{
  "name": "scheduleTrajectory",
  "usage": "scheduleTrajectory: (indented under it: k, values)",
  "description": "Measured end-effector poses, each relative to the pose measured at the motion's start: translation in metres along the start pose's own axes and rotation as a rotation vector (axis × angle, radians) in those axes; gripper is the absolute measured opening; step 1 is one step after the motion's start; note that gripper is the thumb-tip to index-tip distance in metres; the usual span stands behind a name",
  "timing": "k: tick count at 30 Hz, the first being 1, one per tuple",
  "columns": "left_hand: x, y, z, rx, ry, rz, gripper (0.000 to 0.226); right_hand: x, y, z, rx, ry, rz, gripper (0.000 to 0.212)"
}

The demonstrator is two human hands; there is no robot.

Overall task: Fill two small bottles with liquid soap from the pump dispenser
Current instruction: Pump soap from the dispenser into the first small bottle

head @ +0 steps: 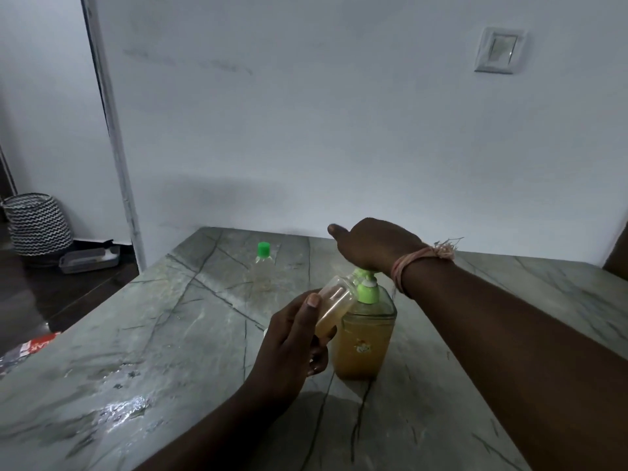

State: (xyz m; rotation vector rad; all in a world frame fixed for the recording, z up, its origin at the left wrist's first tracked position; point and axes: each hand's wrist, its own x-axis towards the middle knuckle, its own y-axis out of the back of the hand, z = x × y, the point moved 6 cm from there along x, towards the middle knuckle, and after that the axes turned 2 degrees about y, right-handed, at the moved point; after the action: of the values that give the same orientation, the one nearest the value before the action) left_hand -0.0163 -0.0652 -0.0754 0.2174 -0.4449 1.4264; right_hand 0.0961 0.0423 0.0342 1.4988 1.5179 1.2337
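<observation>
The small bottle is up off the worktop, tilted hard, its open mouth tucked right against the green spout of the pump dispenser. It is clear plastic, and amber soap is pooled along its lower side. The left hand has it in a wrapped grip, thumb laid along the top, fingers curled under the base. The dispenser stands upright near the middle of the worktop, a squarish clear body well filled with the same amber liquid, green collar and pump on top, a little sticker on its front. The right hand sits palm-down on the pump head, forefinger stretched out flat; a thread band circles that wrist. The right forearm crosses over the dispenser from the right. Farther back, well apart, the second bottle stands capped in green, clear, apparently empty. Wet patches shine at the near left. A zigzag basket sits on the floor beyond.
</observation>
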Motion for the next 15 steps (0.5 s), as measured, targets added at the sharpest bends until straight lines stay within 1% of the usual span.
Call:
scheduleTrajectory:
  k: [5, 9, 12, 13, 15]
  values:
    - [0.002, 0.002, -0.004, 0.005, 0.015, 0.012, 0.039, 0.0, -0.009, 0.007, 0.078, -0.028, 0.013, 0.055]
    - [0.0, 0.001, -0.003, -0.003, 0.017, 0.01, 0.039, -0.004, -0.003, 0.004, 0.006, -0.035, 0.005, 0.062]
    - [0.0, 0.002, -0.001, -0.005, 0.018, 0.012, 0.038, -0.004, 0.007, -0.008, -0.104, 0.012, 0.066, 0.061]
    - [0.001, 0.003, -0.001, -0.006, 0.02, 0.013, 0.038, -0.003, 0.007, -0.008, -0.091, 0.016, 0.078, 0.061]
    - [0.001, 0.004, -0.002, -0.004, 0.018, 0.016, 0.037, -0.001, 0.001, -0.003, 0.02, -0.007, 0.06, 0.06]
